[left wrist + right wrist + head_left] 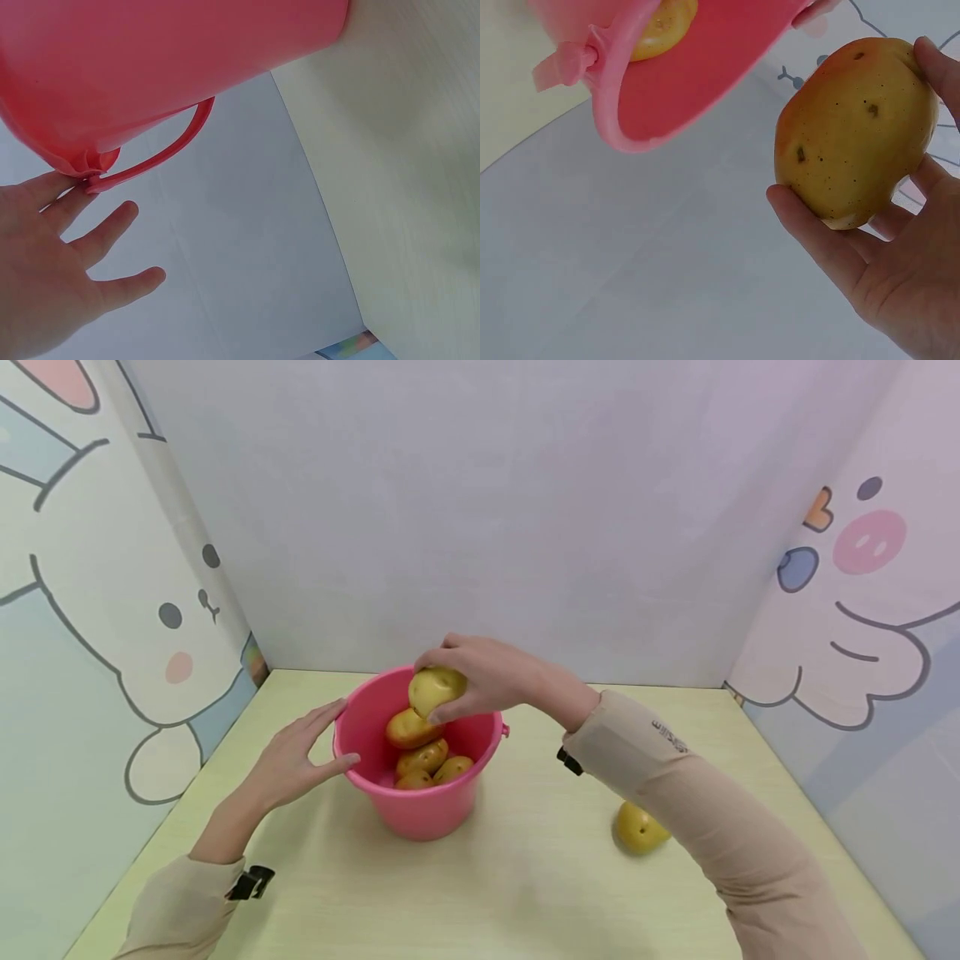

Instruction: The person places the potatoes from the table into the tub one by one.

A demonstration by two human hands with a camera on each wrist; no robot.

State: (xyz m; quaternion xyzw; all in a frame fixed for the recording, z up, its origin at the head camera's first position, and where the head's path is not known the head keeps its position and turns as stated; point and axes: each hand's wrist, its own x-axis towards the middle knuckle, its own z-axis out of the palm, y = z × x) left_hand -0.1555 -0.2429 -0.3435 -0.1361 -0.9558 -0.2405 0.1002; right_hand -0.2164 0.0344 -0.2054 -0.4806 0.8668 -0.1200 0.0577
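A pink bucket (423,814) stands on the table, with several yellow-brown potatoes (422,760) lying at its bottom. Over its opening my right hand (491,672) grips another potato (437,689) between thumb and fingers. The right wrist view shows this potato (855,127) whole, dark eyes on its skin, held above the rim. At the bucket's left side is my left hand (296,760), fingers spread and thumb apart, fingertips right at the rim. From the left wrist, that hand (52,255) touches the rim near where the pink handle (157,156) joins.
One more potato (639,828) lies on the pale table (540,868) to the right, partly behind my right sleeve (675,777). A plain grey wall (480,527) rises behind, and side panels carry a cartoon rabbit (150,635) and pig (847,610).
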